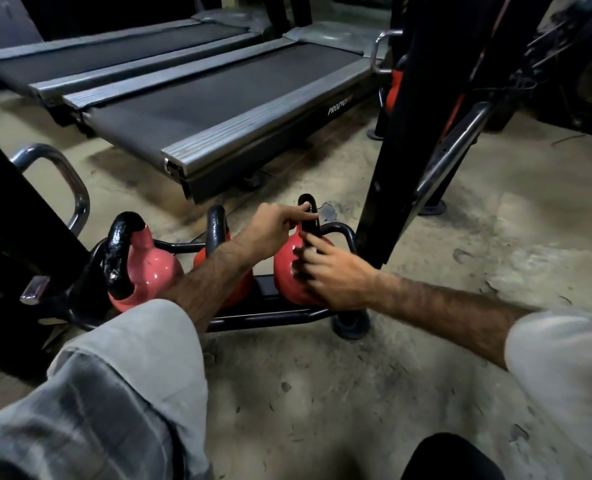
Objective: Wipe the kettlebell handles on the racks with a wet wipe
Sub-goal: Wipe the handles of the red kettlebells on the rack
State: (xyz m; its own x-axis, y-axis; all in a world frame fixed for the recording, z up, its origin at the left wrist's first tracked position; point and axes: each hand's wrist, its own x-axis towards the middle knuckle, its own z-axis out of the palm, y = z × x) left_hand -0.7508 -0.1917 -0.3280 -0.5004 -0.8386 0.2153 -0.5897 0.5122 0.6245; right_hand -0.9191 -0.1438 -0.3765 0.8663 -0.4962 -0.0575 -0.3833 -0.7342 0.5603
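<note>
Three red kettlebells with black handles sit side by side on a low black rack [270, 316]. My left hand [273, 227] reaches over the middle kettlebell [216, 226] and pinches the upper part of the right kettlebell's handle [309, 205]. My right hand [334, 273], slightly blurred, lies against the right kettlebell [284, 268], fingers curled on its red body and the index finger pointing up along the handle's base. No wet wipe shows in either hand. The left kettlebell [149, 268] stands untouched.
A black upright post [408, 133] with a slanted metal bar rises just right of the rack. Two treadmills [218, 109] lie beyond on the concrete floor. A chrome loop handle [69, 181] and dark frame stand at the left. More red weights hang behind the post.
</note>
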